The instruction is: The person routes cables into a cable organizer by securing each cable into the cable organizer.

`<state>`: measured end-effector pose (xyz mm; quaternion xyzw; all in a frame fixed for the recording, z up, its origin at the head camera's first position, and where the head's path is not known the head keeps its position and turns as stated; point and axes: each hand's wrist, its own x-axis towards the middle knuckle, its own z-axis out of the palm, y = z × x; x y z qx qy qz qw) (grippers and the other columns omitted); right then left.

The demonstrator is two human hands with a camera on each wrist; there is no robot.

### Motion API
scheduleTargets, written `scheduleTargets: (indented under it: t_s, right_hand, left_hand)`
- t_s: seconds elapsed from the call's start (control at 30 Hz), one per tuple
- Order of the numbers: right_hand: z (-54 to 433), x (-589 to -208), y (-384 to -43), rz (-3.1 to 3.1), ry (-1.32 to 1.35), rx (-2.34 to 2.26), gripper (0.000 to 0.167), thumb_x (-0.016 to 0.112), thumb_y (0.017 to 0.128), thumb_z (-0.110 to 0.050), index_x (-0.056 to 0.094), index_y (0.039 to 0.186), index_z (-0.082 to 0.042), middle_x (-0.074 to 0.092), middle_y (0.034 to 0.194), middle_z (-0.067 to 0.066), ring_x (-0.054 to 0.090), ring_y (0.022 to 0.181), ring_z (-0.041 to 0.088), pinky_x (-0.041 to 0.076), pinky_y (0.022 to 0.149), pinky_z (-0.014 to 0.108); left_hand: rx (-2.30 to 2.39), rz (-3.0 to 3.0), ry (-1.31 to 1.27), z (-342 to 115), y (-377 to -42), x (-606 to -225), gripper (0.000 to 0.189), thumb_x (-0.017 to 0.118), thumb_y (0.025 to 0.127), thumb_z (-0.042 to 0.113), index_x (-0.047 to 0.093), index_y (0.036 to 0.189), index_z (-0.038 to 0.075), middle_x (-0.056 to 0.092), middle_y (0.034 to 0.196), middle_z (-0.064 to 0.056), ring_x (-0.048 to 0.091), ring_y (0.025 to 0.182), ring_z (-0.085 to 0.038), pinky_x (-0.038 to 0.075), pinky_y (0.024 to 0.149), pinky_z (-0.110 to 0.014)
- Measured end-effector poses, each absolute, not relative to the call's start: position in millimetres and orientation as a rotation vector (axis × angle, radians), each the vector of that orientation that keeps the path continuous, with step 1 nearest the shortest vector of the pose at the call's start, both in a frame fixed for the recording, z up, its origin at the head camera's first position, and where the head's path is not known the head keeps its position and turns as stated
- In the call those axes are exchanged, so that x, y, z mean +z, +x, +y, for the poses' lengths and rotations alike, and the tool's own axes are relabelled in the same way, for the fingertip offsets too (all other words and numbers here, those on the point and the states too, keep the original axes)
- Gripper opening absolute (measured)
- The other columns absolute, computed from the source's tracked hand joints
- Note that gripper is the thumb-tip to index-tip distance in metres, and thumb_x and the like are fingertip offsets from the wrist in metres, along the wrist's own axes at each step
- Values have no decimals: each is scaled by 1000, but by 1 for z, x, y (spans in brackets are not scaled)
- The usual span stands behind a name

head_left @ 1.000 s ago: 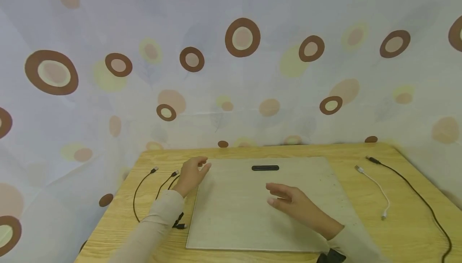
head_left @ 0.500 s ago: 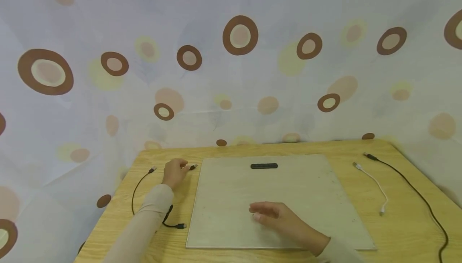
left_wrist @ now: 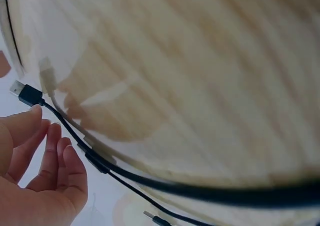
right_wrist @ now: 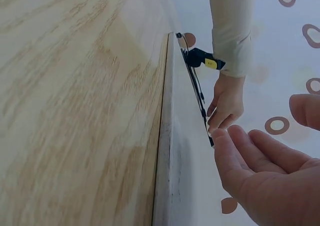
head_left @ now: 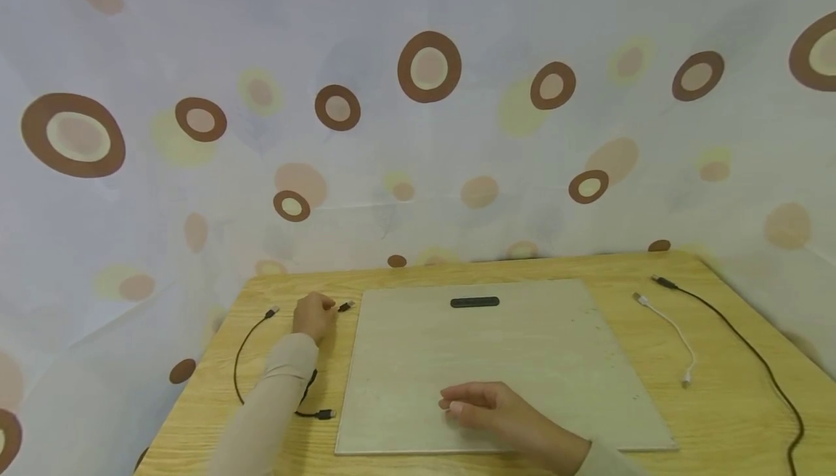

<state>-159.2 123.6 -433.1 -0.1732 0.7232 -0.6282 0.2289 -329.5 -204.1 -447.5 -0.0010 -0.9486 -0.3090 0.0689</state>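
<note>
In the head view my left hand (head_left: 315, 318) is at the table's left, thumb and fingertips at the plug of a black USB cable (head_left: 346, 306). From the left wrist, the cable's metal-tipped plug (left_wrist: 26, 93) sticks out past my thumb, its shadow set off from it. A dark wrap (left_wrist: 95, 158) sits farther along the cable. My right hand (head_left: 499, 418) hovers over the pale board's front part with loosely bent fingers, holding nothing. Behind it on the board (head_left: 392, 374) is a dark oblong strip (head_left: 474, 302) near the back edge.
Another black USB cable (head_left: 236, 360) curves left of my sleeve. A black plug (head_left: 325, 414) lies by the board's front left corner. Right of the board lie a short white cable (head_left: 682, 345) and a long black cable (head_left: 757, 349). A patterned cloth (head_left: 483, 142) hangs behind the table.
My left hand has moved left off the board's edge down to the cable plug. My right hand has drawn back toward the board's front and left.
</note>
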Motion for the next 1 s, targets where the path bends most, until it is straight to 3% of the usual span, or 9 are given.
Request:
scheduleTargets:
  t_s: [0.33,0.63,1.0]
  right_hand:
    - [117,-425,-158,1939,-475,-1751,46,54,99,-27,53,130,7,60,127,20,59,115,29,50,93,35]
    - [118,-426,-157,1951,-454,-1749,45,53,99,-26,53,130,7,60,127,20,59,115,29,50,93,35]
    - [121,-426,-157,1944,-440,-1768,46,53,100,-26,52,131,7,59,128,20,59,115,29,50,93,35]
  left_hand:
    - [-829,-2851,-19,-208,-337,-459,15,66,87,-1,70,100,-8,68,101,-24,64,94,-39,53,81,-47]
    - [-687,-2879,-31,-204,-343,-460,8,70,85,4,73,92,-1,71,91,-16,67,79,-32,54,67,-45]
    - [-608,-2944,-75,-203,-344,-455,10,71,86,8,67,81,-1,68,81,-13,64,71,-28,54,62,-41]
